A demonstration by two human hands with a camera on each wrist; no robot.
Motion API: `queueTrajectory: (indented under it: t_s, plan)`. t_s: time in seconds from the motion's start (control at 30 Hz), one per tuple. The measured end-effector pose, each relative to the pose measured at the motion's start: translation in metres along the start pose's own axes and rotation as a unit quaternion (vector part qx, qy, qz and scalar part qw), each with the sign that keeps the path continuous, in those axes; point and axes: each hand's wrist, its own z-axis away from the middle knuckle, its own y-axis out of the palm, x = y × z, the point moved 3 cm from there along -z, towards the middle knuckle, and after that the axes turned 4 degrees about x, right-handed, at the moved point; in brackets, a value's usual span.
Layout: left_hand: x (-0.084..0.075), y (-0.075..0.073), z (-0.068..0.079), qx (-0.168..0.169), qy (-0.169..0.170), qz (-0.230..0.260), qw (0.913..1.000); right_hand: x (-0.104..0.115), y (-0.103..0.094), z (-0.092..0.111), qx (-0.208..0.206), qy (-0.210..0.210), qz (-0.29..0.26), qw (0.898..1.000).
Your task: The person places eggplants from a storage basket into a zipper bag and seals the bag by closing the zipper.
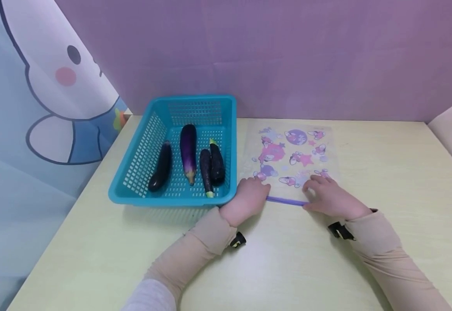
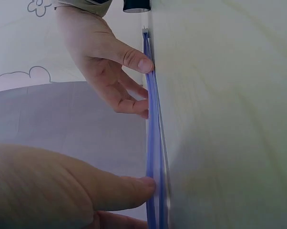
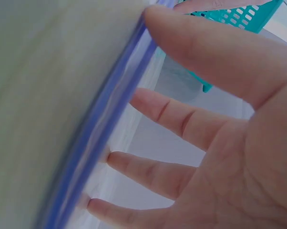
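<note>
A clear zip bag (image 1: 284, 151) printed with pink and purple cartoon figures and stars lies flat on the table, its blue zip strip (image 1: 287, 201) towards me. At the strip's left end my left hand (image 1: 248, 196) touches the bag; in the left wrist view its thumb (image 2: 134, 191) rests on the strip and its fingers are mostly cut off. Over the right end lies my right hand (image 1: 332, 198). Its thumb (image 3: 205, 47) touches the strip, while the spread fingertips rest on the bag. The two blue edges of the strip stand slightly apart in the left wrist view.
A teal plastic basket (image 1: 171, 201) stands left of the bag, close against my left hand. Several dark purple eggplants (image 1: 188, 149) lie in it. Behind the table (image 1: 272, 263) hangs a purple cloth (image 1: 288, 56), and a blue cartoon curtain (image 1: 12, 194) is at the left.
</note>
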Motion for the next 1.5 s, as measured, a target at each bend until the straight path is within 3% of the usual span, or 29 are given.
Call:
queueTrajectory:
  t_s: [0.3, 0.6, 1.0, 1.33, 1.5]
  plan:
    - [0.000, 0.000, -0.002, 0.005, -0.018, 0.006, 0.9998, 0.000, -0.002, 0.001, -0.012, -0.006, 0.006, 1.000]
    - [0.001, 0.000, 0.000, -0.023, -0.033, 0.005, 0.9992, -0.006, -0.006, -0.001, -0.028, -0.014, 0.005, 0.999]
    - [0.002, -0.005, 0.003, -0.037, -0.033, 0.002, 0.9988, -0.023, -0.017, 0.000, -0.057, 0.074, -0.115, 0.989]
    - [0.004, -0.003, 0.002, -0.043, -0.040, 0.024, 0.9980, -0.029, -0.018, 0.001, -0.045, 0.107, -0.132, 0.984]
    - [0.004, -0.004, 0.002, -0.049, -0.043, 0.032, 0.9974, -0.030, -0.018, -0.001, -0.039, 0.102, -0.146, 0.983]
